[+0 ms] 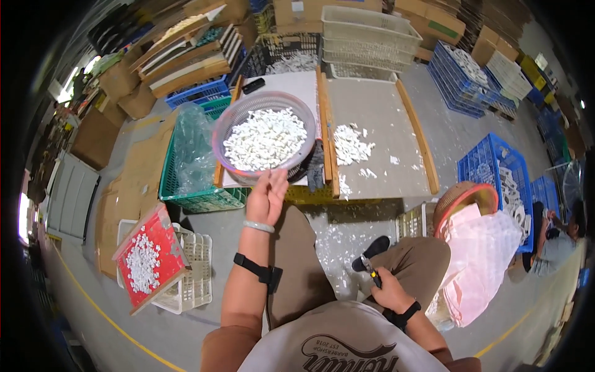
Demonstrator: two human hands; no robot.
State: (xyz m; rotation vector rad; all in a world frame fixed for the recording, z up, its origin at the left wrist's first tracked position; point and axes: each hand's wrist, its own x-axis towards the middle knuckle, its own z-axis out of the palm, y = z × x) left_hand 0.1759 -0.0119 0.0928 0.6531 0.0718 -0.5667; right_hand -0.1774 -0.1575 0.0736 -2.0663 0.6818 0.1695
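Observation:
At the front rim of a round pinkish-grey plastic basket point(218, 146), my left hand point(268, 197) is raised with its fingers stretched out and apart. I see nothing held in it. Small white pieces point(266, 139) fill the basket, which rests on the left board. Low over my lap, my right hand point(394, 292) is closed around a small tool with a yellow and black handle point(374, 276) and a metal tip; its exact kind is too small to tell. More white pieces point(352, 146) lie in a loose heap on the grey board point(390, 118) with wooden side rails.
A red tray of white bits point(170, 242) leans on a white crate point(198, 263) at left. Beside the basket stands a green crate point(204, 199) with clear plastic. At right are a blue crate point(527, 186), an orange basket point(446, 208) and pink cloth point(477, 260). Another person point(555, 251) is far right.

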